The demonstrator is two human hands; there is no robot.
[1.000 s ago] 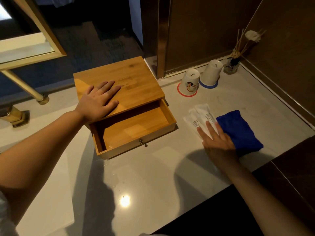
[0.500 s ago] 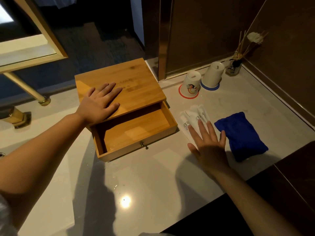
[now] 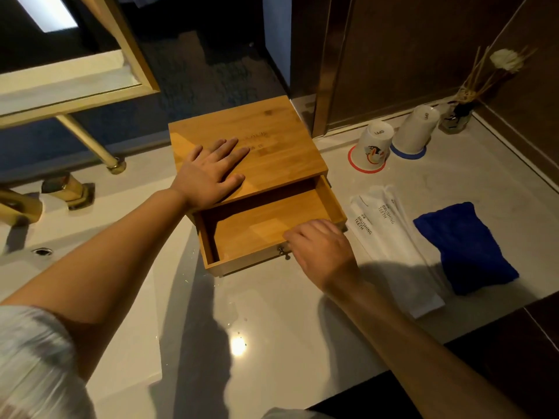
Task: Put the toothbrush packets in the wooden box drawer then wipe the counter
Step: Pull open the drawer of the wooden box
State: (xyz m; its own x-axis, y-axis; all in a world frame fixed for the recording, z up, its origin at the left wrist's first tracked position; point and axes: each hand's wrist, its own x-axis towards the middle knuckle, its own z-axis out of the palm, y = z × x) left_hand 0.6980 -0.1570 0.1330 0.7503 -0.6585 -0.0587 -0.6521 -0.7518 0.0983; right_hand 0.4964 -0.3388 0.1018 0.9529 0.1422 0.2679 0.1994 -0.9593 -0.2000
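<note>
Wooden box (image 3: 251,143) on tabletop (image 3: 272,328), drawer (image 3: 266,228) open. Left hand (image 3: 208,173) flat on lid, fingers released. Right hand (image 3: 323,252) fingers curled at drawer knob (image 3: 282,251). Toothbrush packets (image 3: 390,237) on tabletop beside blue cloth (image 3: 465,246).

The right hand (image 3: 322,252) hides its fingers' contact with the drawer knob (image 3: 282,251).

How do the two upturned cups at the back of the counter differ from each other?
The near cup carries a colourful printed picture on its side; the far cup looks plain white. The near cup sits on a red-rimmed coaster, the far cup on a blue-rimmed coaster. The near cup is closer to the wooden box; the far cup is closer to the reed diffuser. Both are white, upside down and stand side by side.
</note>
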